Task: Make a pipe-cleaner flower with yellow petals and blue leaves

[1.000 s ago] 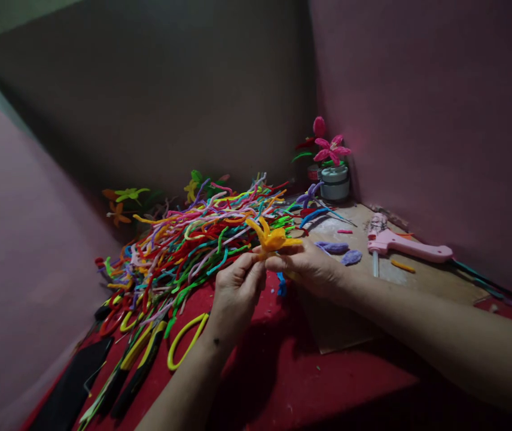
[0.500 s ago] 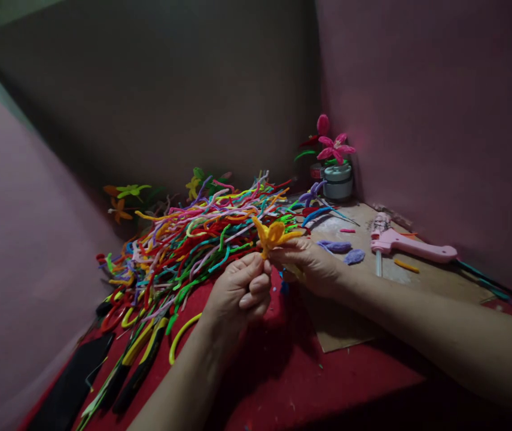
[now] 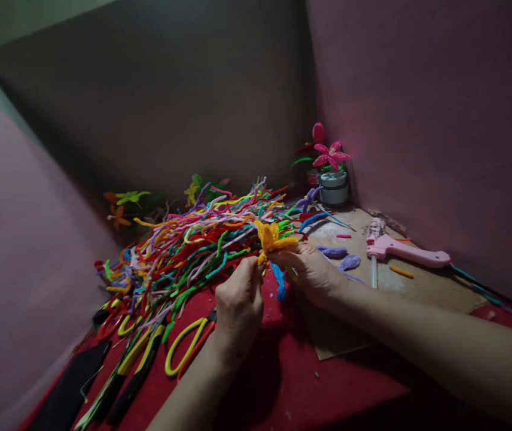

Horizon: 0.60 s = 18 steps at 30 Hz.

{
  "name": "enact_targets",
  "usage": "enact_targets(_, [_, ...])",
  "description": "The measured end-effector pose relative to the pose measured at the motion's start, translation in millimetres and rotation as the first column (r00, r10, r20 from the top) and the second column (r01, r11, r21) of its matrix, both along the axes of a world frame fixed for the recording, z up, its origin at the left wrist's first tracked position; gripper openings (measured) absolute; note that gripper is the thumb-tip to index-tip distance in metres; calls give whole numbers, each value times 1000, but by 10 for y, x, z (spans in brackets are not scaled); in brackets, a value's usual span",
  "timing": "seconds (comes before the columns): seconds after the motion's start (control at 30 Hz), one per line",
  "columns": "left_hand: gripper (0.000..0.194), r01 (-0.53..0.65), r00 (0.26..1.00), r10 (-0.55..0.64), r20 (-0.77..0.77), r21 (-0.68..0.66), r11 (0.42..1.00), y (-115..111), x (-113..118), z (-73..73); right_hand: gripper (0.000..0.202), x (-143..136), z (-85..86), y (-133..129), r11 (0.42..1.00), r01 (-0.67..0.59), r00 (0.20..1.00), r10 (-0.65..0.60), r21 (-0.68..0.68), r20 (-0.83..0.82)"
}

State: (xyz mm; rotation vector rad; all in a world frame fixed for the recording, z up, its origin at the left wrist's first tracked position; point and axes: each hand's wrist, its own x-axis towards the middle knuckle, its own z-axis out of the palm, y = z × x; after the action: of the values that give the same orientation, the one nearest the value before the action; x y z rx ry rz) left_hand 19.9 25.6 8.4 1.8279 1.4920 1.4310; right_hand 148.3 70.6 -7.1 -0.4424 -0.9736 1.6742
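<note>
A yellow-orange pipe-cleaner flower [image 3: 272, 236] is held up between my two hands over the red cloth. My left hand [image 3: 240, 299] pinches the base of the flower from below, its fingers curled in. Around the petals' right side my right hand [image 3: 314, 269] is closed, thumb and fingers together. Below the flower, a blue fuzzy piece [image 3: 278, 281] shows near the right fingers; whether they touch it I cannot tell. Just behind my hands lies a big heap of coloured pipe cleaners [image 3: 202, 239].
A pink glue gun [image 3: 408, 250] and purple petals [image 3: 350, 262] lie on a brown board [image 3: 444, 287] at right. Pliers [image 3: 137, 365], scissors [image 3: 188, 344] and a black phone-like slab [image 3: 70, 389] lie at left. A pink flower [image 3: 331, 155] stands in a small pot [image 3: 334, 188] at the back.
My left hand has turned at the flower's base, its back now facing me. The flower has tilted a little, and more of the blue piece and the scissors shows.
</note>
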Motion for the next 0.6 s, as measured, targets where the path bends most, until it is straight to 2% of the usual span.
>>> enact_targets(0.07, [12, 79, 990, -67, 122, -94, 992, -2, -10, 24, 16, -3, 0, -7, 1000, -3, 1000, 2, 24, 27])
enact_targets(0.13, [15, 263, 908, -155, 388, -243, 934, 5, -26, 58, 18, 2, -5, -9, 998, -51, 997, 52, -20, 56])
enact_targets(0.17, [15, 387, 827, -189, 530, -291, 875, 11, -36, 70, 20, 7, -9, -8, 994, -98, 993, 101, -52, 54])
enact_targets(0.23, [14, 619, 627, -219, 748, -307, 723, 26, -60, 76, 24, 19, -12, -5, 974, -204, 978, 206, -100, 14])
enact_targets(0.3, [13, 758, 474, -216, 854, -271, 593, 40, -79, 61, 25, 27, -11, -3, 953, -281, 960, 279, -117, -33])
enact_targets(0.33, [13, 787, 447, -212, 869, -270, 555, 47, -82, 49, 24, 28, -10, -1, 949, -287, 958, 284, -127, -46])
enact_targets(0.37, [13, 786, 464, -212, 860, -289, 547, 51, -82, 37, 22, 25, -11, 2, 952, -271, 963, 266, -140, -50])
enact_targets(0.4, [15, 751, 523, -222, 823, -322, 576, 54, -77, 26, 20, 20, -13, 4, 959, -237, 972, 232, -154, -48])
enact_targets(0.43, [17, 676, 622, -235, 747, -360, 643, 53, -69, 13, 18, 11, -16, 5, 967, -193, 981, 189, -167, -39])
enact_targets(0.5, [17, 414, 854, -224, 470, -354, 838, 45, -48, -16, 15, -11, -27, 2, 979, -110, 994, 107, -171, -25])
enact_targets(0.53, [15, 267, 937, -180, 300, -282, 921, 37, -38, -34, 15, -24, -33, -5, 984, -85, 996, 82, -158, -30])
enact_targets(0.57, [12, 145, 982, -118, 147, -186, 972, 29, -30, -51, 15, -35, -39, -14, 988, -65, 997, 60, -137, -40])
enact_targets(0.6, [9, 66, 998, -63, 31, -107, 992, 20, -23, -66, 16, -44, -43, -25, 992, -46, 998, 41, -114, -47])
